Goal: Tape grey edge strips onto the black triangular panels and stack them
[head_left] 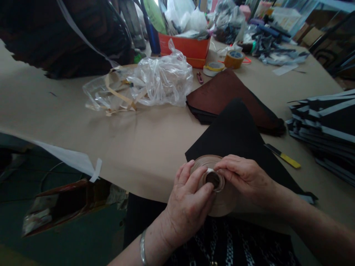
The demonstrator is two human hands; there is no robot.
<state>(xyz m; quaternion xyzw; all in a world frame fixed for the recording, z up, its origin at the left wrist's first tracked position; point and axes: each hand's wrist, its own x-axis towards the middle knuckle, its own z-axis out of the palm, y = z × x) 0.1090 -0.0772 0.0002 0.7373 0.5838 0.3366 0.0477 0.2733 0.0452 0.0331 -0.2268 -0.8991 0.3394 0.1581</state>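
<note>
Near the table's front edge is a wide tan roll of tape (222, 205) with a round hollow core. My left hand (187, 201) is closed on its left side, the thumb at the core's near rim and the fingers over the top face. From the right, my right hand (244, 175) pinches at the core's far rim, where a small white bit (210, 170) shows between the hands. I cannot tell whether that bit is loose or part of the core. Beneath and behind the roll lies a black sheet (230, 129).
A yellow-handled cutter knife (288, 159) lies right of the black sheet. Behind are dark brown pieces (222, 92), a crumpled clear plastic bag (163, 79), tape rolls (233, 59) and an orange box (191, 50). Black strips (327, 129) are stacked at right. An open carton (63, 207) stands below the table's left edge.
</note>
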